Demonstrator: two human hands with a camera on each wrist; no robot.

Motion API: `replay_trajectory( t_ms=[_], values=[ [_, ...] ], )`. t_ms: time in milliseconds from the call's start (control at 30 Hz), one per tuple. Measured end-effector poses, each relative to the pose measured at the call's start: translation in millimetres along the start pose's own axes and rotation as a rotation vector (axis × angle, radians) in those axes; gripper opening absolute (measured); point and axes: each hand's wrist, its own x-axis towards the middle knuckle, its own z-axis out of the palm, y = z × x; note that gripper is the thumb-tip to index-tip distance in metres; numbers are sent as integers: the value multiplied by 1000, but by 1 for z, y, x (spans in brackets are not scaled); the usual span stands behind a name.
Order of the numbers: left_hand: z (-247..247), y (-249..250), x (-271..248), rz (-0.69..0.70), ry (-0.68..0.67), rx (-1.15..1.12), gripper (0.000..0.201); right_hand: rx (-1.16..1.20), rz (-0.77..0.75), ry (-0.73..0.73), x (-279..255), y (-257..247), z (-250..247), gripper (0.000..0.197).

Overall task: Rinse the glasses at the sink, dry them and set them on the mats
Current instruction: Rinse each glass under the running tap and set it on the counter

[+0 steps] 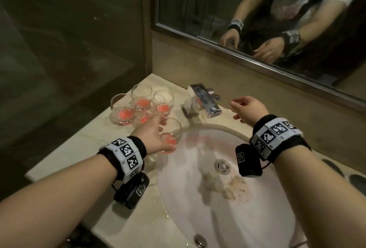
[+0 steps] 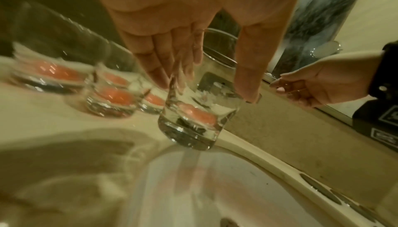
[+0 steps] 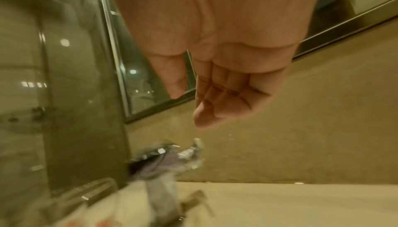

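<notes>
My left hand [image 1: 162, 130] grips a clear glass [image 1: 171, 134] with pink liquid in its bottom, held over the back left rim of the sink [image 1: 198, 129]. In the left wrist view the fingers [image 2: 159, 70] and thumb pinch this glass [image 2: 193, 118] from opposite sides. Several more glasses [image 1: 141, 99] with pink liquid stand on the counter at the back left, also blurred in the left wrist view [image 2: 112, 101]. My right hand [image 1: 236, 109] hovers just right of the chrome faucet [image 1: 204, 100], fingers loosely curled [image 3: 215, 101] around nothing.
The basin holds brownish debris [image 1: 227, 185] near the drain [image 1: 223, 165]. Dark oval mats [image 1: 333, 166] lie on the counter at the right edge. A mirror [image 1: 257, 10] hangs behind the faucet, and a dark wall closes off the left side.
</notes>
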Motion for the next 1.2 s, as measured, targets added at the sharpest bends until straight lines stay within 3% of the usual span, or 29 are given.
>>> replay_trajectory(
  t_ms=[233,367,700,1200],
  values=[
    [73,22,41,8,-13,-202,96,-287,-12,-101,40,22,-8,41],
    [89,25,61,74,-36,-146,98,-367,-66,-183,65,4,7,52],
    [89,32,89,145,-100,-61,101,-386,-102,-222,112,-3,33,25],
    [86,35,98,191,-97,-113,89,-483,-112,-295,136,7,32,25]
  ],
)
